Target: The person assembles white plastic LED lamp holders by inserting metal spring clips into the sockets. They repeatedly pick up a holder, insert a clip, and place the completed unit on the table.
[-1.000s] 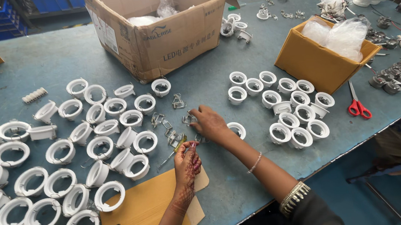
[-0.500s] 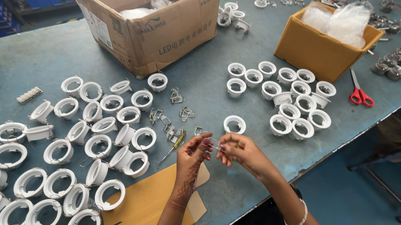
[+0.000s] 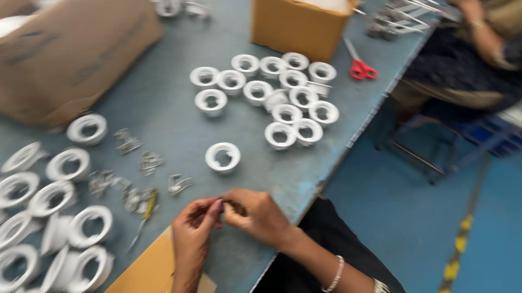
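Both hands, left hand [image 3: 193, 228] and right hand [image 3: 259, 216], meet at lower centre, pinching a small metal clip [image 3: 224, 206] together; best kept steady above the counter [image 3: 174, 120].

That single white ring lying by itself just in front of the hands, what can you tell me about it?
The lone white ring is a short, round collar with a thick rim and an open hole through the middle, showing the table beneath. It looks like white plastic or painted metal; the blur hides finer detail. It lies flat, hole upward, on the blue-grey table, apart from the cluster of white rings behind it. Nothing touches it: the left hand and right hand meet nearer the table edge.
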